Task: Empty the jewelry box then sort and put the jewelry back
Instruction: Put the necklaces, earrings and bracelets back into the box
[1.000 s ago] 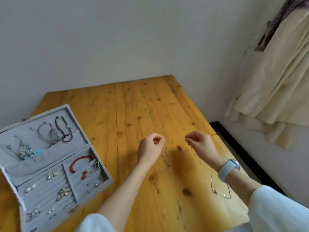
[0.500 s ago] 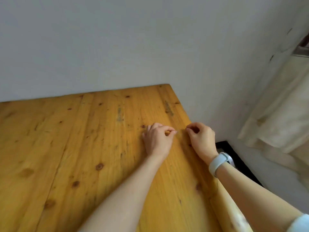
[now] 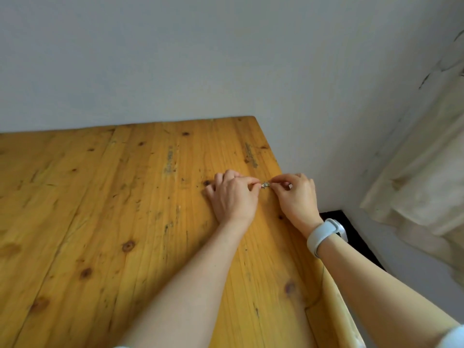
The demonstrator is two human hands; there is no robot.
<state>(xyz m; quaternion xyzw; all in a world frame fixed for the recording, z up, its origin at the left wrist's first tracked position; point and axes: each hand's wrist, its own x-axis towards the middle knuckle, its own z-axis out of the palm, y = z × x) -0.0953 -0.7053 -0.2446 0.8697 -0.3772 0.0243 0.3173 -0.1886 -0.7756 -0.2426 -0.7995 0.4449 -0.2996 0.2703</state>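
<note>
Bare tabletop (image 3: 100,222) leftward; wall (image 3: 200,71) behind; table edge right

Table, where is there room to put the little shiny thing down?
The wooden table lies bare left of the left hand, back to the wall. Crowded only near the right edge, where both hands pinch the small silver piece; right hand.

One head-worn view (the only one) looks forward and down, close over the wooden table (image 3: 105,222) toward its far right corner.
</note>
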